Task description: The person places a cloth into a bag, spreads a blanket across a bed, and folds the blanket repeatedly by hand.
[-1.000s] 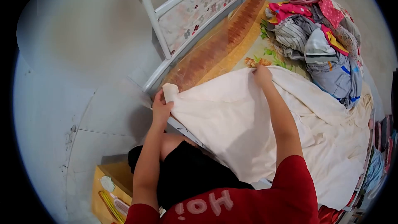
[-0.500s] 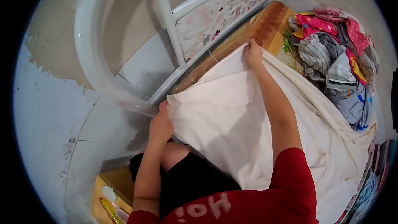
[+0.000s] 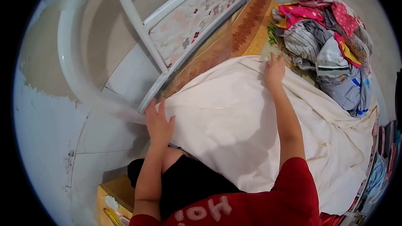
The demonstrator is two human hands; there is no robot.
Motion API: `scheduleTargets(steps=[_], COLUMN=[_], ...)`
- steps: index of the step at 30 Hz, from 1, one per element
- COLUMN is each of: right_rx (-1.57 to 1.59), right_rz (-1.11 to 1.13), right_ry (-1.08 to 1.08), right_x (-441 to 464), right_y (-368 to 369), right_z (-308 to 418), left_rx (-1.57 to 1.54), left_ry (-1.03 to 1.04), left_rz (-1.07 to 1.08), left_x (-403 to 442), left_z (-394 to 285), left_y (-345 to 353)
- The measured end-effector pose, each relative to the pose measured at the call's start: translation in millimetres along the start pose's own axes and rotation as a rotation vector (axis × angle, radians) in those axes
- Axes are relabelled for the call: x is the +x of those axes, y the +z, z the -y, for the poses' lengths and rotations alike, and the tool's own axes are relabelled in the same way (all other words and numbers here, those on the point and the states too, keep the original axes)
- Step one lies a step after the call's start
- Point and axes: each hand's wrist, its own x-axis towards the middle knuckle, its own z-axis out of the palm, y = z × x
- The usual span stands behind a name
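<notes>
A cream-white sheet (image 3: 222, 121) is spread over a mattress with an orange and brown patterned cover (image 3: 247, 27). My left hand (image 3: 159, 123) is at the sheet's near left corner, close to the bed frame, its fingers spread. At the sheet's far edge lies my right hand (image 3: 275, 70), fingers apart and resting on the cloth. Neither hand grips the sheet. Loose folds run along the sheet's right side.
A white metal headboard (image 3: 153, 50) with a floral panel (image 3: 197, 21) rises along the left. Piled clothes (image 3: 320, 48) sit on the bed's far right. A wooden drawer (image 3: 115, 192) stands at lower left, and folded cloths (image 3: 379, 171) are stacked beyond the right edge.
Both hands have let go of the sheet and opened. The sheet's lifted far edge has dropped flatter onto the mattress. My right hand has moved slightly right and down.
</notes>
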Motion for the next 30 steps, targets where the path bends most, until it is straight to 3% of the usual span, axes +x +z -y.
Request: scheduleTargets(steps=[2, 4, 6, 7, 9, 11, 15, 17, 20, 22, 25, 27, 30], right_rx=[-0.043, 0.071, 0.135, 0.138, 0.142, 0.158, 0.479, 0.616, 0.586, 0.725, 0.404, 0.172, 0.048], right_rz=[-0.243, -0.182, 0.091, 0.08, 0.294, -0.068, -0.202, -0.163, -0.114, 0.049, 0.135, 0.232, 0.35], right_ry=[-0.006, 0.131, 0.467, 0.479, 0.337, 0.239, 0.126, 0.141, 0.108, 0.087, 0.057, 0.09, 0.179], right_x=[1, 1, -1, -2, -9, -37, -94, -126, -168, -181, -174, -163, -149], right_y=[11, 10, 8, 7, 8, -5, -62, -87, -114, -133, -155, -173, -202], right_z=[-36, -58, -76, -81, -88, -64, -19, -8, -11, -18, -70, -96, -126], left_rx=[-0.071, -0.575, -0.662, -0.745, -0.828, -1.016, -1.289, -1.517, -1.398, -1.369, -1.307, -1.558, -1.635], left_ry=[0.103, 0.219, 0.243, 0.252, 0.216, 0.161, 0.047, -0.431, -0.383, -0.331, -0.257, -0.268, -0.286], left_rz=[-0.043, 0.115, 0.205, 0.297, 0.362, 0.412, 0.479, 0.768, 0.894, 0.828, 0.727, 0.645, 0.649], left_x=[-4, -10, -12, -10, -5, -3, 14, 28, 25, 13, -5, -9, -9], left_z=[-13, -27, -42, -52, -81, -114, -193, -231, -268, -276, -274, -265, -257], left_y=[1, 10, 9, 7, 0, 9, 38, 44, 79, 90, 84, 73, 62])
